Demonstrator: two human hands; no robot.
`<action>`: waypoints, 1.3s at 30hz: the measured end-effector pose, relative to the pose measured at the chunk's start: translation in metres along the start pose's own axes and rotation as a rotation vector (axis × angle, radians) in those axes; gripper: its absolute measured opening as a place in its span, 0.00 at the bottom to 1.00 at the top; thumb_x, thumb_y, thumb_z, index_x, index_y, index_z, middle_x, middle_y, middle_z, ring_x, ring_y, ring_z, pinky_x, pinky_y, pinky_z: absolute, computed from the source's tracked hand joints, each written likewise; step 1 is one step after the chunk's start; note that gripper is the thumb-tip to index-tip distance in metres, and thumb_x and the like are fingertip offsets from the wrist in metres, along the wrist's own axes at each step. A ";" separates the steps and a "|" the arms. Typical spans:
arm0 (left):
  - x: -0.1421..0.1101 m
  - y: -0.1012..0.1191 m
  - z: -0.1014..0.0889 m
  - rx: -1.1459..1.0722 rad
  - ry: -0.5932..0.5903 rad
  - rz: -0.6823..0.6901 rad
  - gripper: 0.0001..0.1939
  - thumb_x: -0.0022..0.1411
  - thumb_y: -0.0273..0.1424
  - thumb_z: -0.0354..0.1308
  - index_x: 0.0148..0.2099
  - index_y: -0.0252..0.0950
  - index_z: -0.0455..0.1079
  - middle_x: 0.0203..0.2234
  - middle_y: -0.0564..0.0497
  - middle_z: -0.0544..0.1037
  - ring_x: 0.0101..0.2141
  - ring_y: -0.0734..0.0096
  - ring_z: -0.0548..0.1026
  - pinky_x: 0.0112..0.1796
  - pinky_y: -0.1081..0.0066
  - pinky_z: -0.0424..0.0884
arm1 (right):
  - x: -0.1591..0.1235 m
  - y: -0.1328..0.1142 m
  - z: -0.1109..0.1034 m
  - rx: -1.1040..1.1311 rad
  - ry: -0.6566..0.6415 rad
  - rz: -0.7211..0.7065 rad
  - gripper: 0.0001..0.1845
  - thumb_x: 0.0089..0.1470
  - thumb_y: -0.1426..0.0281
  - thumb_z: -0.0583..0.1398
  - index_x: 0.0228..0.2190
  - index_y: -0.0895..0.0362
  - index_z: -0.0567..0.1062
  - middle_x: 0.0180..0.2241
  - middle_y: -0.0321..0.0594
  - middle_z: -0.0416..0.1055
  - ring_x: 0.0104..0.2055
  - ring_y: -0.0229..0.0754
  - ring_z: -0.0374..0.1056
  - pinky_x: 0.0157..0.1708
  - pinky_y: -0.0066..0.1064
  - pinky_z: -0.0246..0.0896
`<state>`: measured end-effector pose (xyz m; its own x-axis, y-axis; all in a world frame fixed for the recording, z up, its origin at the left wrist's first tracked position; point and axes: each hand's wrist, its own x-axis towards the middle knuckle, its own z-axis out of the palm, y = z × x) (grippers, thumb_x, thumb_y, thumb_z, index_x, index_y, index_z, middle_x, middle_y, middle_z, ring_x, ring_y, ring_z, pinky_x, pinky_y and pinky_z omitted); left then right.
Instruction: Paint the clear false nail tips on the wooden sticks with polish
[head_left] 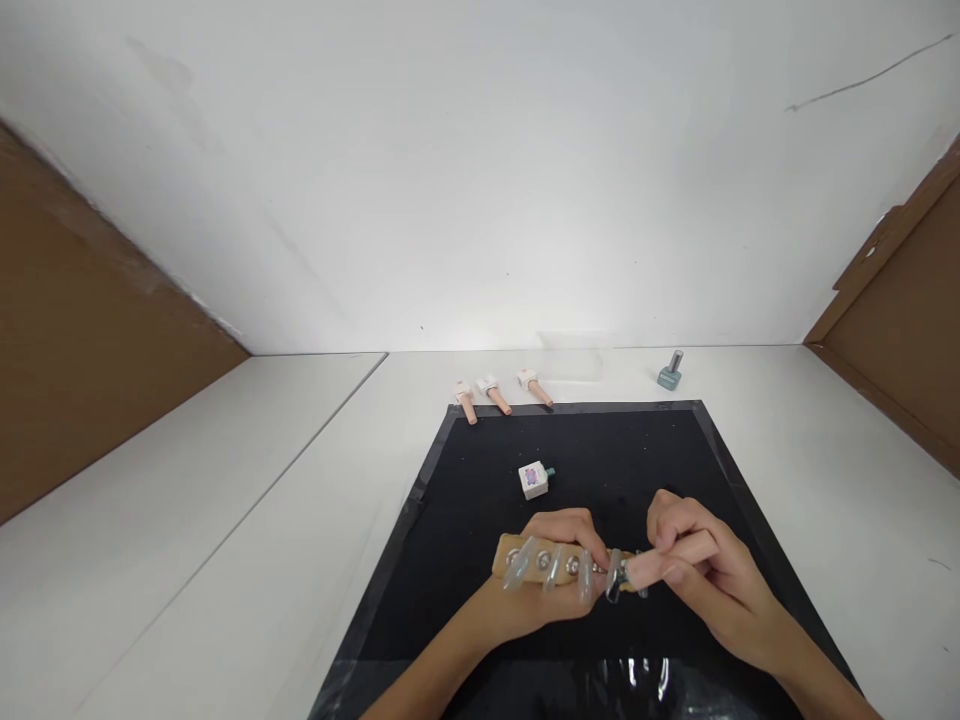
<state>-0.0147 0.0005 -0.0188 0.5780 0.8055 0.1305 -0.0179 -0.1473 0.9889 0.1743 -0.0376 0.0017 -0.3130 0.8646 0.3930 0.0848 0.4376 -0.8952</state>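
My left hand (pixel 551 600) is closed around a wooden nail-tip stand (pixel 501 556), held level above the black mat. Along the stand, several long translucent grey-green false nails (pixel 519 565) sit on round metal mounts. My right hand (pixel 724 585) pinches the pink handle of a nail polish brush (pixel 671 560). Its bristle end is at a false nail (pixel 615 570) near the stand's right end; whether it touches is too small to tell. Beyond my hands, an uncapped white nail polish bottle (pixel 533 481) stands on the mat, its neck green.
Three white polish bottles with pink caps (pixel 497 398) lie along the black mat's (pixel 600 430) back left edge. A grey-green bottle (pixel 670 376) stands at the back right. A clear flat sheet (pixel 570 363) lies by the white wall. Brown panels (pixel 900 310) rise on both sides.
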 end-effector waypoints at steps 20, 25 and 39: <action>0.000 -0.005 -0.002 0.035 0.005 0.040 0.04 0.44 0.23 0.60 0.21 0.33 0.69 0.18 0.56 0.65 0.19 0.80 0.62 0.22 0.77 0.58 | 0.003 -0.002 0.001 -0.065 0.033 -0.088 0.11 0.64 0.61 0.52 0.30 0.51 0.63 0.23 0.32 0.58 0.25 0.38 0.55 0.24 0.30 0.53; 0.003 -0.009 -0.001 0.068 -0.012 0.070 0.03 0.45 0.21 0.60 0.23 0.33 0.71 0.19 0.55 0.68 0.20 0.79 0.64 0.24 0.77 0.60 | 0.009 -0.007 -0.002 -0.242 -0.021 -0.153 0.10 0.63 0.67 0.53 0.28 0.52 0.62 0.21 0.32 0.59 0.24 0.38 0.55 0.24 0.30 0.52; -0.003 -0.018 -0.002 0.112 -0.046 0.156 0.09 0.44 0.17 0.59 0.28 0.33 0.74 0.22 0.53 0.72 0.22 0.78 0.68 0.26 0.78 0.63 | 0.006 -0.003 -0.002 -0.370 0.086 -0.126 0.10 0.60 0.74 0.53 0.27 0.53 0.61 0.23 0.31 0.57 0.23 0.37 0.54 0.22 0.27 0.50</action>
<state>-0.0172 0.0020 -0.0365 0.6118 0.7414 0.2757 -0.0210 -0.3332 0.9426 0.1738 -0.0335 0.0067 -0.2637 0.8093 0.5249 0.3907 0.5871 -0.7089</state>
